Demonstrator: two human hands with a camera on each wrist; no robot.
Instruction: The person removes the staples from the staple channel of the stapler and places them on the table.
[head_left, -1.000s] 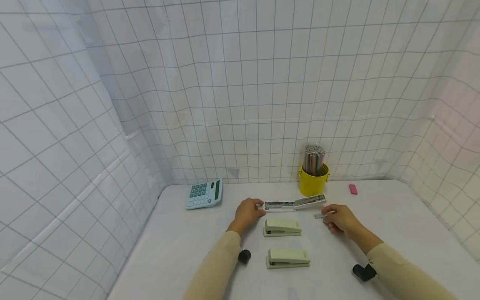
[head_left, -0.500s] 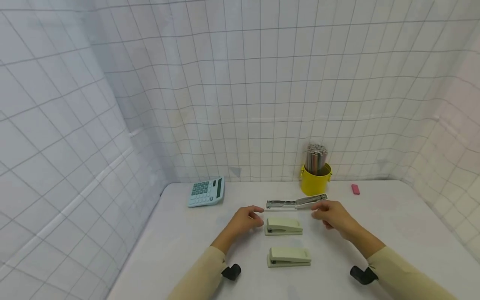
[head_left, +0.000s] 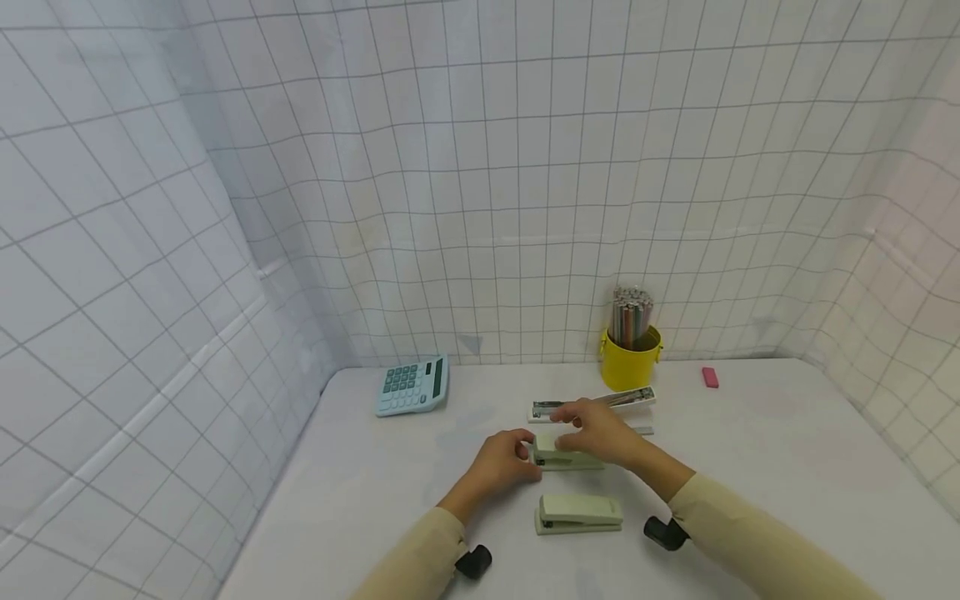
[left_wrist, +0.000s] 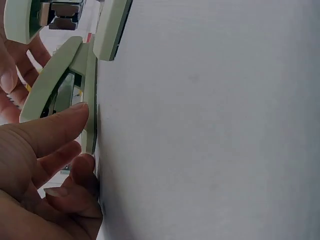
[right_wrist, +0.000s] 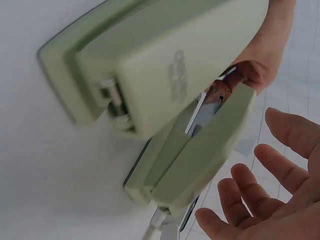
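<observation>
My left hand pinches the left end of the middle pale green stapler, its thumb against the base in the left wrist view. Over the same stapler, my right hand hovers with fingers parted; the right wrist view shows those fingers loosely bent and apart from the stapler. Nearer the person lies a second pale green stapler, untouched. Behind the hands a white stapler lies spread open, partly hidden by the right hand. A small grey strip, like staples, lies in front of it.
A yellow bucket of pencils stands at the back, with a pink eraser to its right. At the back left lies a light blue calculator. Gridded white cloth hangs around the white table.
My left hand has left the white stapler for the middle green one. The right hand has let go of the grey strip and moved left over that green stapler.
</observation>
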